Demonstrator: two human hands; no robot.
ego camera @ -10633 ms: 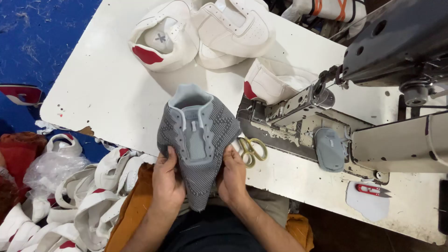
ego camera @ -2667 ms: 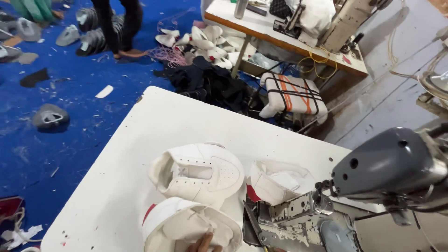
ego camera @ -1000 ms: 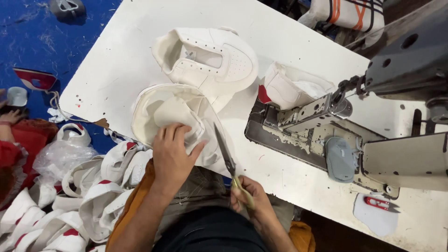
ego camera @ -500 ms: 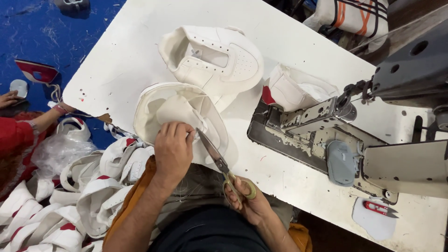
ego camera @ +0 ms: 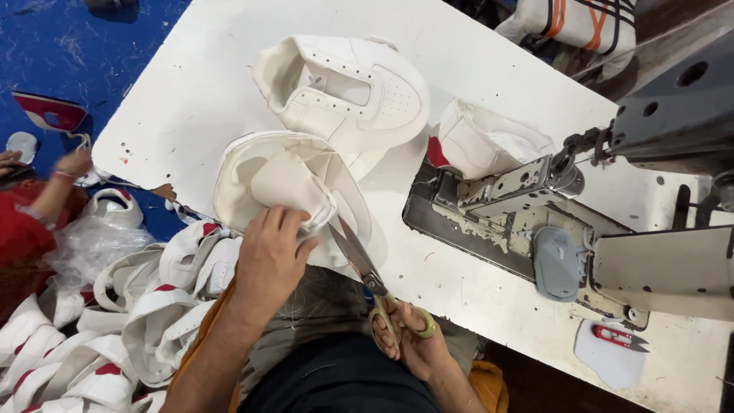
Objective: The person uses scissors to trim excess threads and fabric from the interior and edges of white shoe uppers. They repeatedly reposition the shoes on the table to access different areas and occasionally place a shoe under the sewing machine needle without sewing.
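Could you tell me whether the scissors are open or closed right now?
Nearly closed: the scissors show their blades as one narrow line against the white shoe upper, held in the right hand.

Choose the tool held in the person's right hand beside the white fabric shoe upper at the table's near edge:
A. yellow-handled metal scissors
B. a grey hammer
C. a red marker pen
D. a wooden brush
A: the right hand has its fingers through the loops of the yellow-handled metal scissors, whose blades reach the white fabric shoe upper that the left hand presses down.
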